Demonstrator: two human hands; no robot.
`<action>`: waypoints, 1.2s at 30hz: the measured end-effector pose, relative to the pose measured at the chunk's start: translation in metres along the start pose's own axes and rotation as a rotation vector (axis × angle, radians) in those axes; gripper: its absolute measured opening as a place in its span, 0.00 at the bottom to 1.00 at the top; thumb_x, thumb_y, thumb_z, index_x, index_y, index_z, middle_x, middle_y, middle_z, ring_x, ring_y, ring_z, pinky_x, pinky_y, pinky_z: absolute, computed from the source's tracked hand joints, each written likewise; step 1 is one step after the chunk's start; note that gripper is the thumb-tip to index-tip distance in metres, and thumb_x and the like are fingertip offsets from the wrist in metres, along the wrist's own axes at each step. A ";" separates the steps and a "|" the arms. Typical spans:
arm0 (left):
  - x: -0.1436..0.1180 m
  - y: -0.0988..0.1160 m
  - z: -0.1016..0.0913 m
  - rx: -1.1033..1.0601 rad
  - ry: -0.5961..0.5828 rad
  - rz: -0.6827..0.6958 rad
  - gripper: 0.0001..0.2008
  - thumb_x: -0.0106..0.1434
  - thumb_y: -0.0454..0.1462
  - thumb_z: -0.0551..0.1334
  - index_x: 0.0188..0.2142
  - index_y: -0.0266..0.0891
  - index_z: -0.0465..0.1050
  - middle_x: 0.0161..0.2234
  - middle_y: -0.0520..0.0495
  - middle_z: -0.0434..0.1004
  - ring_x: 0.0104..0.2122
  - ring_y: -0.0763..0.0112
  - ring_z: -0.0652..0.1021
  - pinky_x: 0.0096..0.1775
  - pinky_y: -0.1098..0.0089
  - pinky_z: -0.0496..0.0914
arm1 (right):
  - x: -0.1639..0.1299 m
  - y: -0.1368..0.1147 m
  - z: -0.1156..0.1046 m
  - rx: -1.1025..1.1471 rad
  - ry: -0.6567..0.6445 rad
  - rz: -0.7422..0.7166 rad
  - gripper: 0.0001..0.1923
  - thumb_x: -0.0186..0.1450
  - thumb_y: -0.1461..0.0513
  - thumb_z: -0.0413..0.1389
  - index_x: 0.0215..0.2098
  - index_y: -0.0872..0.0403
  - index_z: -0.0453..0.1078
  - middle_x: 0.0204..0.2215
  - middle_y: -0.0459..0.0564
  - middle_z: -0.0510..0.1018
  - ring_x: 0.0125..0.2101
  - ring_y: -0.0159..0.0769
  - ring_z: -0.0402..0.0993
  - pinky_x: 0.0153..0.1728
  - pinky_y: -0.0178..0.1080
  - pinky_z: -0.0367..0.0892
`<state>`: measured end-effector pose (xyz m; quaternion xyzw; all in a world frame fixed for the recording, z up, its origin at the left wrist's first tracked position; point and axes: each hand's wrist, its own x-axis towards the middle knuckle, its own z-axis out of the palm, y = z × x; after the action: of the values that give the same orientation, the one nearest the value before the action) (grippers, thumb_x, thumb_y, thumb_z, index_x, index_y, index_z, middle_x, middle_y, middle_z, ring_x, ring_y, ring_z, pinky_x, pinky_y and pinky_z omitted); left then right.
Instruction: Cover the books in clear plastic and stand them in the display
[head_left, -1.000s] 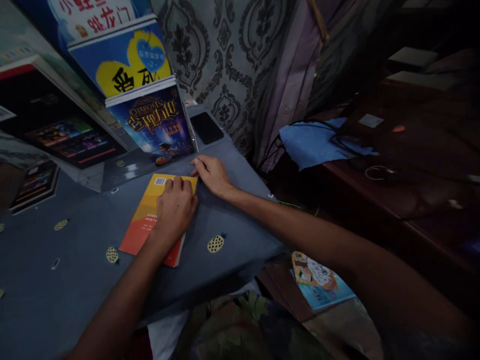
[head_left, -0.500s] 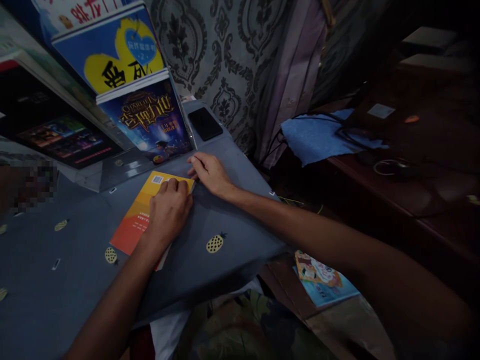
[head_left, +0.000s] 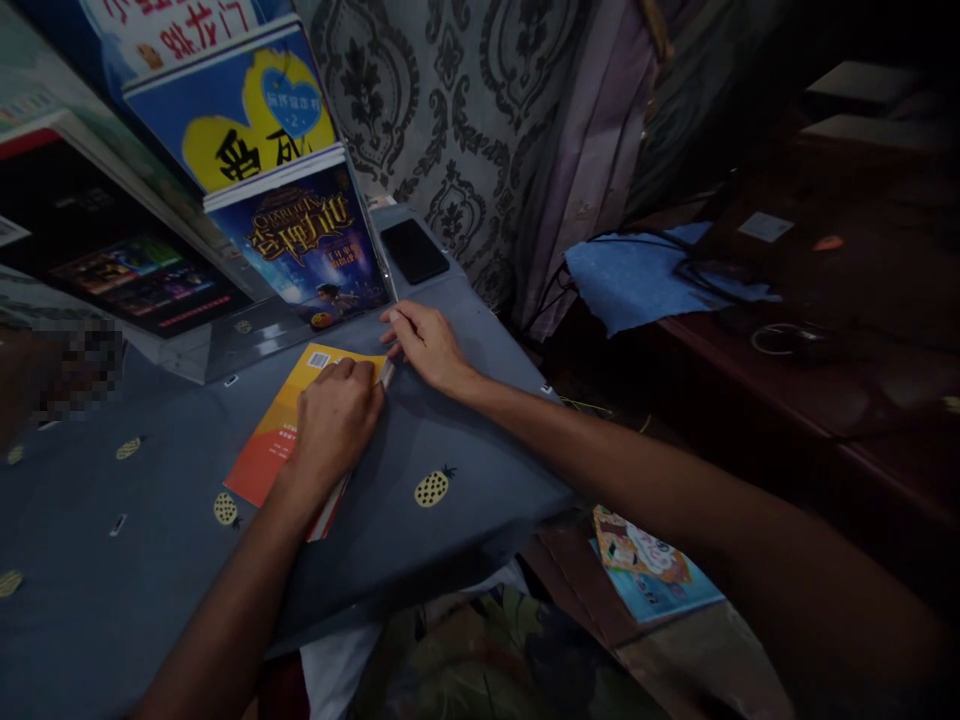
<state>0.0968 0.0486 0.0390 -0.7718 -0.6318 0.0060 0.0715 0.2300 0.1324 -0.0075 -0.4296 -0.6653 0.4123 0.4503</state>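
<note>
A closed paperback book [head_left: 264,452] with a yellow-to-red back cover lies on the cloth-covered table, its barcode at the far end. My left hand [head_left: 335,412] rests over its right side, fingers bent down over the edge; the fingertips are hidden. White page edges show beside those fingers and near the wrist. Just beyond the book's far right corner is my right hand [head_left: 426,345], its fingers loosely bent and apart, with nothing visible in them. Whether its fingertips touch the book I cannot tell.
A clear stand holds several upright books, the front one a dark blue book [head_left: 315,250]. Behind it lies a black phone [head_left: 415,250]. Thin books [head_left: 660,575] lie lower, right of the table [head_left: 450,540]. A blue cloth [head_left: 630,275] and cables are farther right.
The view has shifted slightly. More of the book's page edges show beside my left fingers, and my right hand's fingers are a little more spread. The book stays in place.
</note>
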 end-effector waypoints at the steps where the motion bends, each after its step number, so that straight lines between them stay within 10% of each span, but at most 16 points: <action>1: 0.000 -0.001 -0.001 -0.006 -0.005 0.001 0.13 0.71 0.37 0.52 0.41 0.37 0.76 0.41 0.39 0.80 0.44 0.55 0.79 0.41 0.63 0.70 | 0.000 0.000 0.000 0.006 0.001 0.000 0.12 0.74 0.61 0.46 0.39 0.53 0.71 0.31 0.45 0.80 0.26 0.28 0.79 0.29 0.30 0.69; 21: -0.001 -0.002 0.000 -0.046 0.014 -0.014 0.15 0.72 0.37 0.52 0.42 0.38 0.78 0.40 0.41 0.80 0.43 0.58 0.80 0.40 0.65 0.70 | -0.002 -0.002 -0.003 0.030 0.051 -0.132 0.17 0.75 0.56 0.44 0.44 0.52 0.73 0.30 0.45 0.81 0.28 0.30 0.79 0.33 0.32 0.70; 36: -0.004 0.004 0.005 -0.003 -0.023 -0.032 0.13 0.72 0.39 0.55 0.45 0.38 0.77 0.46 0.39 0.77 0.49 0.55 0.76 0.39 0.64 0.72 | -0.015 -0.013 -0.003 -0.638 -0.103 -0.242 0.18 0.75 0.57 0.45 0.37 0.52 0.74 0.24 0.47 0.77 0.26 0.36 0.72 0.30 0.37 0.56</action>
<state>0.0995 0.0448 0.0332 -0.7616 -0.6448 0.0128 0.0634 0.2341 0.1155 0.0016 -0.4453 -0.8289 0.1482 0.3046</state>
